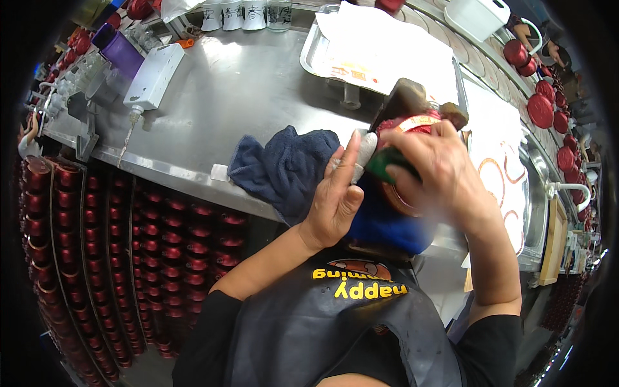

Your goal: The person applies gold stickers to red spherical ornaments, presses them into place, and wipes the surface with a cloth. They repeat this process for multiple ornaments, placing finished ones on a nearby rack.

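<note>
My right hand (445,168), partly smeared by motion, has its fingers closed around a dark green piece (385,162) whose kind I cannot make out. It is over a shiny red rounded object (420,122) with gold markings, mostly hidden by the hand. My left hand (336,201) is beside it, fingers stretched and thumb apart. A whitish, rounded covering or pad (367,147) shows at its fingertips; whether it is worn or held, I cannot tell. Brown blocks (407,97) flank the red object's far side. Blue cloth (390,226) lies below, against my apron.
A crumpled navy towel (284,164) lies left of my left hand on the steel table (219,97). Farther back stands a metal tray (313,55) covered with white paper. A white box (155,76) and purple container (117,50) are at left. Red cylinders (161,226) fill racks below the edge.
</note>
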Demonstrator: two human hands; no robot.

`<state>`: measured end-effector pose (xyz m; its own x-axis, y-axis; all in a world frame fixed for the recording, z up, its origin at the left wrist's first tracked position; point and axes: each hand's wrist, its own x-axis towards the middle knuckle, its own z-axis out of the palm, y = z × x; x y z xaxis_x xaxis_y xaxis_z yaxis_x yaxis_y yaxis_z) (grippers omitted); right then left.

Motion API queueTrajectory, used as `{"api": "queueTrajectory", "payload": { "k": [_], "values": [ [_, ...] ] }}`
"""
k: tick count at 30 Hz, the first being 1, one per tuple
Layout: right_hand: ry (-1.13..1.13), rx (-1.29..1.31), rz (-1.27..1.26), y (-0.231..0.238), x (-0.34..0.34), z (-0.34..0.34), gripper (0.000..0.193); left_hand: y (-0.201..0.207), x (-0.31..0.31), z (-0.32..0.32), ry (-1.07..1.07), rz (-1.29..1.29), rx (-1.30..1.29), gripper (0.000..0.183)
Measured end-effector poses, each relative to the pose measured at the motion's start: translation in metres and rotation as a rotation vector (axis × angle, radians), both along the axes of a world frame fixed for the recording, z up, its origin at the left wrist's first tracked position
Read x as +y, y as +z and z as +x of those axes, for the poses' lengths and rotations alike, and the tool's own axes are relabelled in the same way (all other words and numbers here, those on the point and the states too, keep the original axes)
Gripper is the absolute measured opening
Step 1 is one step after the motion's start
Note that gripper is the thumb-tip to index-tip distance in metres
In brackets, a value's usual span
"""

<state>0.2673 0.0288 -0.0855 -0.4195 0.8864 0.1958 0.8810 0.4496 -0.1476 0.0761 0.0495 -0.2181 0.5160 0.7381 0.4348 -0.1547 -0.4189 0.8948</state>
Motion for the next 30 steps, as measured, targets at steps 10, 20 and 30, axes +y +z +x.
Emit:
{"api": "queueTrajectory", "payload": {
  "k": [10, 20, 30],
  "values": [
    [-0.597, 0.208, 0.125, -0.004, 0.029, 0.059, 0.032, -0.004, 0.001, 0.004, 0.041, 0.146, 0.122, 0.096],
    [-0.725, 0.915, 0.254, -0.085, -0.108, 0.007, 0.036, -0.003, -0.004, 0.024, 0.093, 0.071, 0.32, 0.113],
    [-0.639, 0.943, 0.317, -0.109, -0.108, 0.022, 0.037, 0.002, 0.0, 0.017, -0.027, -0.089, 0.204, 0.106]
  ]
}}
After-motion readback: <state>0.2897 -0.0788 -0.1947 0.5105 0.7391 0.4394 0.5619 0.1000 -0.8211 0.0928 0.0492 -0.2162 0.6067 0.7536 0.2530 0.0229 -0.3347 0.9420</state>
